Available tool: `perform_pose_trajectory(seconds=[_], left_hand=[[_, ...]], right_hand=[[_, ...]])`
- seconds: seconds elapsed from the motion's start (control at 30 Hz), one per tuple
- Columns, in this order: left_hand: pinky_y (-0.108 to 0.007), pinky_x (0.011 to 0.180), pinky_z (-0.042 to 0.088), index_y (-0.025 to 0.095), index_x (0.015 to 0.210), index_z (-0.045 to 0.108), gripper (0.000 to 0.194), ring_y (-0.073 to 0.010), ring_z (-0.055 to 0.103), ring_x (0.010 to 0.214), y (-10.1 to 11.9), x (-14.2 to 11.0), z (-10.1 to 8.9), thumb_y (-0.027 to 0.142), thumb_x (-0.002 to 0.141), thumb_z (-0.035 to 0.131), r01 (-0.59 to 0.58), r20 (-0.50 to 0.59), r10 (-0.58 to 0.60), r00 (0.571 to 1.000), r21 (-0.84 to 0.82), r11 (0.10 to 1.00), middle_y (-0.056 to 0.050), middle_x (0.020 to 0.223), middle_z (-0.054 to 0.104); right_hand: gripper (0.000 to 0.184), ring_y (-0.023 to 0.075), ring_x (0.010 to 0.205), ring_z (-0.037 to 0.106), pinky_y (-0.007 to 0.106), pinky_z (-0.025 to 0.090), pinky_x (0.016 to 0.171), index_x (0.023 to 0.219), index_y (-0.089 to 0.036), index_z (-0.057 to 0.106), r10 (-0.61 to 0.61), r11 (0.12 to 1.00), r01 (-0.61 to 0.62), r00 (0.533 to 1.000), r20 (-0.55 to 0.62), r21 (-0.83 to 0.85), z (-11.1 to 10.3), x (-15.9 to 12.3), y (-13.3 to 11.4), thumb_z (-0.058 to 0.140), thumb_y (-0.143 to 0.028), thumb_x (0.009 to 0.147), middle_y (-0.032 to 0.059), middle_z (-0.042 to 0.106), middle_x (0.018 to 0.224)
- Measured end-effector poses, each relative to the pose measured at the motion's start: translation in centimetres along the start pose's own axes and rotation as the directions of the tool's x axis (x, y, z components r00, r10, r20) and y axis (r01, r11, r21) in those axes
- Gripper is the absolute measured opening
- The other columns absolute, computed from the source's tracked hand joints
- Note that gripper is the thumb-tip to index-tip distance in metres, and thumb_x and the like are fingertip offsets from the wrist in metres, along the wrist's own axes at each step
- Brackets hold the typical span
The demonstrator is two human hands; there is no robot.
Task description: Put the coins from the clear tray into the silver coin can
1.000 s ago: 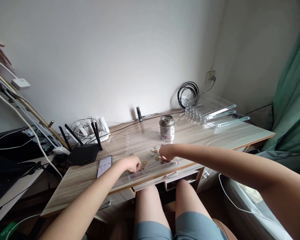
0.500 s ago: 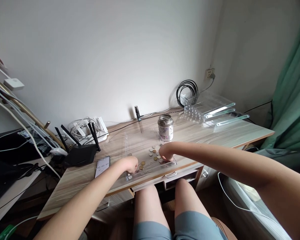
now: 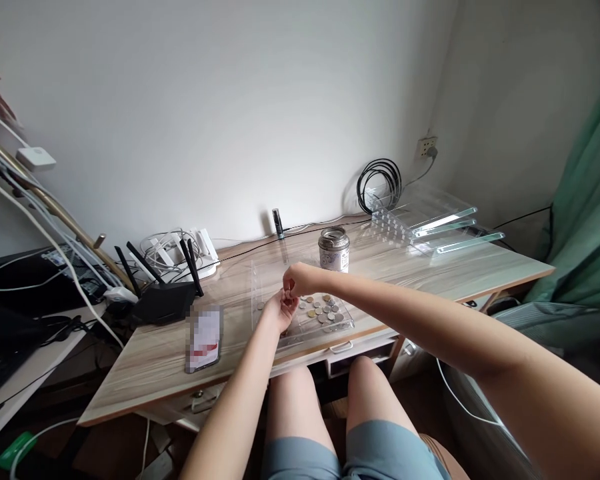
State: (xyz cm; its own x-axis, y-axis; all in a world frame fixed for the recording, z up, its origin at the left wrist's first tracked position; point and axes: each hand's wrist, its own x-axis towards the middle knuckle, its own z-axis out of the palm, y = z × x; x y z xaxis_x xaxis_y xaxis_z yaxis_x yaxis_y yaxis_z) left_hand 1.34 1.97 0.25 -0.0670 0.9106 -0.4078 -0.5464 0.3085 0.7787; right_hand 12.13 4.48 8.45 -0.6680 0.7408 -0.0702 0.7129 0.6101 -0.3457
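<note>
My right hand (image 3: 299, 280) bends down over my left hand (image 3: 283, 311), and the fingertips of both meet above a clear plastic tray (image 3: 254, 287). The right fingers are pinched together. My left hand is turned partly palm up with its fingers curled in. Whatever lies between the fingers is too small to make out. Several silver and gold coins (image 3: 319, 311) lie spread in the tray, just right of my hands. A round metal tin (image 3: 334, 249) with a patterned label stands behind the coins, its lower part partly behind my right forearm.
A phone (image 3: 205, 339) lies left of the tray, beside a black router (image 3: 164, 303). Against the wall stand a small black bottle (image 3: 278, 223) and a coil of black cable (image 3: 379, 185). Stacked clear plastic trays (image 3: 430, 220) occupy the back right of the desk (image 3: 150, 373).
Both hands have left the tray's front part and come together. The right hand moved left, and the left hand moved up and right. More coins show on the right. The phone's screen differs.
</note>
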Motion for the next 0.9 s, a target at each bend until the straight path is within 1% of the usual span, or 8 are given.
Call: perform_pose_trajectory(seconds=[0.13,0.2,0.27,0.33,0.5,0.6,0.7,0.9], left_hand=[[-0.011,0.043,0.042,0.014,0.06,0.044,0.028,-0.003,0.048,0.045,0.1,-0.4,-0.2,0.013,0.085,0.031,0.067,0.023,-0.064,0.998,-0.137,0.988,0.001,0.053,0.046],[-0.009,0.033,0.031,0.014,0.058,0.042,0.027,-0.002,0.04,0.038,0.3,-0.5,-0.6,0.015,0.084,0.034,0.11,0.047,-0.104,0.993,-0.17,0.979,0.003,0.048,0.039],[-0.01,0.029,0.022,0.014,0.056,0.041,0.026,-0.0014,0.031,0.033,0.4,-0.5,-0.9,0.016,0.082,0.037,0.145,0.07,-0.134,0.988,-0.187,0.972,0.006,0.044,0.031],[-0.011,0.029,0.019,0.014,0.056,0.04,0.025,-0.0014,0.027,0.031,0.3,-0.3,-0.9,0.017,0.081,0.038,0.166,0.086,-0.152,0.985,-0.196,0.966,0.007,0.044,0.027],[-0.011,0.031,0.021,0.014,0.059,0.042,0.02,-0.0015,0.031,0.034,0.1,0.0,-0.6,0.014,0.079,0.038,0.174,0.107,-0.153,0.982,-0.218,0.96,0.005,0.047,0.035],[-0.011,0.032,0.023,0.013,0.06,0.044,0.02,-0.0017,0.032,0.035,0.3,-0.2,-0.8,0.012,0.079,0.037,0.161,0.105,-0.138,0.985,-0.253,0.954,0.004,0.047,0.036],[-0.011,0.032,0.025,0.013,0.061,0.045,0.02,-0.0023,0.033,0.036,0.5,-0.4,-1.2,0.012,0.078,0.036,0.154,0.094,-0.132,0.987,-0.293,0.944,0.003,0.048,0.037],[-0.012,0.032,0.028,0.012,0.062,0.047,0.019,-0.003,0.035,0.037,0.7,-0.4,-1.5,0.011,0.078,0.036,0.156,0.071,-0.14,0.988,-0.334,0.93,0.003,0.048,0.039]], right_hand=[[0.021,0.0158,0.075,0.057,0.022,0.039,0.059,0.084,-0.018,0.066,0.015,0.978,-0.022,0.999,-0.035,-0.209,0.5,-1.3,1.0,0.053,-0.018,0.068,0.0044,0.065,0.087],[0.021,0.0186,0.075,0.057,0.024,0.038,0.058,0.082,-0.017,0.067,0.042,0.942,0.013,0.987,0.156,-0.335,1.0,-2.4,2.5,0.059,-0.02,0.063,0.0053,0.065,0.083],[0.03,0.0198,0.075,0.056,0.025,0.037,0.058,0.085,-0.017,0.067,0.052,0.926,0.097,0.925,0.376,-0.366,1.7,-3.2,3.8,0.066,-0.02,0.055,0.0054,0.065,0.081],[0.038,0.0199,0.075,0.055,0.026,0.037,0.058,0.089,-0.018,0.066,0.038,0.922,0.15,0.882,0.47,-0.357,2.4,-3.6,4.8,0.067,-0.018,0.052,0.0049,0.065,0.08],[0.022,0.0182,0.068,0.053,0.026,0.035,0.058,0.068,-0.019,0.067,0.046,0.91,0.172,0.861,0.507,-0.376,3.3,-3.0,5.0,0.067,-0.016,0.047,0.0012,0.061,0.065],[0.016,0.0185,0.068,0.053,0.028,0.036,0.061,0.06,-0.018,0.065,0.046,0.899,0.168,0.883,0.467,-0.405,3.6,-2.9,4.6,0.063,-0.008,0.047,0.0019,0.059,0.06],[0.018,0.0208,0.071,0.054,0.031,0.036,0.063,0.058,-0.016,0.065,0.04,0.886,0.176,0.893,0.448,-0.43,3.8,-3.1,4.4,0.061,-0.003,0.046,0.004,0.06,0.061],[0.018,0.0211,0.066,0.054,0.028,0.036,0.056,0.061,-0.017,0.067,0.06,0.879,0.201,0.853,0.519,-0.432,3.7,-3.1,4.3,0.061,-0.006,0.049,0.004,0.06,0.059]])
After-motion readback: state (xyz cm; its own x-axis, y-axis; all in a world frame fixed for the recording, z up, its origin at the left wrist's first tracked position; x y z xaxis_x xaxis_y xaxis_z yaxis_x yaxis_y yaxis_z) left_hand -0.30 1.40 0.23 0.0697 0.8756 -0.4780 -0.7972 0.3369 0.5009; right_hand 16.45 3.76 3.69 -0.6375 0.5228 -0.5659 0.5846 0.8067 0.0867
